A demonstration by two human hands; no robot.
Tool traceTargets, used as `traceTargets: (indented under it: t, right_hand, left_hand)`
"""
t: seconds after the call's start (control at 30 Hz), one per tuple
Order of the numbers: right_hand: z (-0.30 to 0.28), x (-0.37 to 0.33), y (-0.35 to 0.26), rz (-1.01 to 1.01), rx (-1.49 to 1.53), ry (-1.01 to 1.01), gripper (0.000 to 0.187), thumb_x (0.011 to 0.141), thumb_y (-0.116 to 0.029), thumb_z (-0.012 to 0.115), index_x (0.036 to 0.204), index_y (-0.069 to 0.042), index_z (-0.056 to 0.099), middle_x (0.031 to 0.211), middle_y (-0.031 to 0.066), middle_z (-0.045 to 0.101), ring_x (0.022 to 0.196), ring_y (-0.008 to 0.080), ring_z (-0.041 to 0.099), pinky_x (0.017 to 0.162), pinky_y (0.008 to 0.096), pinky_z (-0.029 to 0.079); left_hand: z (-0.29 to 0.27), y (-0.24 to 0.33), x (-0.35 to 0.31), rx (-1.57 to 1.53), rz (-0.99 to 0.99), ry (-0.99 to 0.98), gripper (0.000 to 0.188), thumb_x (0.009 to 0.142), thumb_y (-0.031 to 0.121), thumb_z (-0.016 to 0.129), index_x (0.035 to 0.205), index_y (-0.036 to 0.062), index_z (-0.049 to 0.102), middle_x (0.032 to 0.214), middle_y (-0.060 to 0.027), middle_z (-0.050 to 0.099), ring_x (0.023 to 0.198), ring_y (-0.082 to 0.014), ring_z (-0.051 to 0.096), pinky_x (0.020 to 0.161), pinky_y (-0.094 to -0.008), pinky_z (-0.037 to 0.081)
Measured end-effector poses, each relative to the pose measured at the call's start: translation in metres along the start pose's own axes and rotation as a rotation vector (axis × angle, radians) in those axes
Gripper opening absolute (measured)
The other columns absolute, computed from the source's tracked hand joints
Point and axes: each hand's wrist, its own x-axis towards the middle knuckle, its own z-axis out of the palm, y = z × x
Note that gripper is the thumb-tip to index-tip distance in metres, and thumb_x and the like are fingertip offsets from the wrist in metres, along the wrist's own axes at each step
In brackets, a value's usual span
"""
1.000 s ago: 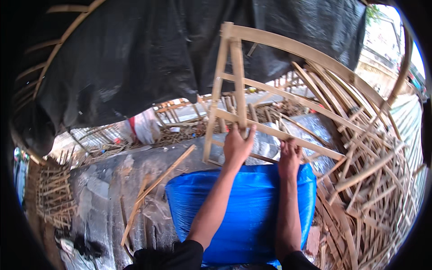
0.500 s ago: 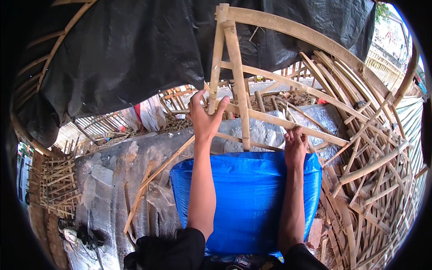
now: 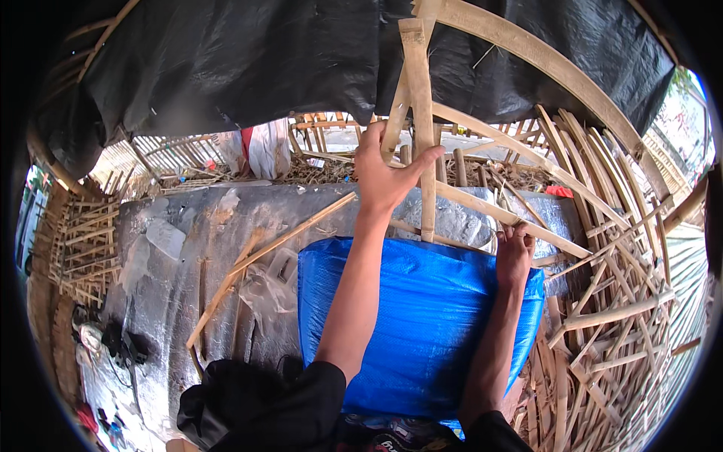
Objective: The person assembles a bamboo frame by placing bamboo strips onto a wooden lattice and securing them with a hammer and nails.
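The left hand [image 3: 393, 175] reaches up with its grip spread wide, thumb lying across a flat, light-brown upright slat [image 3: 423, 128] and fingers beside the lower end of a slanting slat [image 3: 397, 113] of the same wood; whether it has hold of either cannot be told. The right hand [image 3: 517, 252], lower and further right, has its grip closed, fingers curled over a long, narrow lower slat [image 3: 478, 203]. These slats belong to a light-brown open wooden frame [image 3: 538, 161], which stands beyond the hands and stretches rightward, its broad top slat [image 3: 527, 44] looking curved in the wide view.

Beneath the forearms sits a bulky bundle wrapped in shiny blue plastic sheeting [image 3: 414, 324]. To its left, a thin loose wooden strip [image 3: 294, 233] lies slantwise on a silver-grey sheet-covered surface [image 3: 162, 275], near a crumpled clear plastic bag [image 3: 265, 295]. On the right is a tangled heap of pale wooden sticks [image 3: 610, 320]. Behind everything hangs a wrinkled black plastic sheet [image 3: 241, 64], with a whitish sack [image 3: 269, 154] just below its edge.
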Motion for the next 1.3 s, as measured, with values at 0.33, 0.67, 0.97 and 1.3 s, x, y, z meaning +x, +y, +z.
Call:
traceTargets:
  t: [0.33, 0.67, 0.97, 1.3]
  right_hand:
    - [0.025, -0.011, -0.018, 0.225, -0.391, -0.052, 0.025, 0.097, -0.015, 0.057, 0.119, -0.005, 0.054, 0.116, 0.0082, 0.062, 0.108, 0.0199, 0.061, 0.081, 0.0319, 0.046]
    - [0.071, -0.028, 0.017, 0.135, -0.918, -0.693, 0.036, 0.089, -0.029, 0.070, 0.110, 0.000, 0.063, 0.107, 0.0151, 0.068, 0.106, 0.0241, 0.064, 0.091, 0.0357, 0.049]
    - [0.078, -0.027, 0.032, -0.146, -0.940, -0.482, 0.018, 0.092, -0.016, 0.064, 0.101, 0.000, 0.063, 0.089, 0.0181, 0.068, 0.087, 0.0282, 0.067, 0.078, 0.0374, 0.050]
    - [0.071, -0.030, 0.029, -0.074, -0.854, -0.295, 0.025, 0.095, -0.018, 0.060, 0.106, 0.004, 0.063, 0.091, 0.0099, 0.069, 0.089, 0.0149, 0.064, 0.083, 0.0297, 0.050]
  left_hand:
    - [-0.005, 0.012, 0.003, -0.172, -0.316, -0.029, 0.031, 0.072, 0.019, 0.087, 0.083, 0.0026, 0.064, 0.069, 0.0022, 0.062, 0.059, -0.0027, 0.052, 0.052, -0.0191, 0.041]
    - [0.007, 0.008, 0.001, -0.216, -0.311, 0.131, 0.028, 0.069, 0.012, 0.088, 0.084, -0.0005, 0.067, 0.074, -0.0022, 0.067, 0.061, -0.0058, 0.057, 0.057, -0.0216, 0.046]
    - [0.001, 0.002, 0.006, -0.481, -0.361, 0.051, 0.026, 0.082, 0.021, 0.079, 0.075, 0.0034, 0.062, 0.067, -0.0007, 0.059, 0.058, -0.0053, 0.050, 0.052, -0.0209, 0.038]
    - [-0.002, 0.007, 0.011, -0.457, -0.436, 0.053, 0.036, 0.093, 0.031, 0.067, 0.066, 0.0113, 0.054, 0.053, 0.0045, 0.048, 0.046, -0.0026, 0.040, 0.044, -0.0201, 0.027]
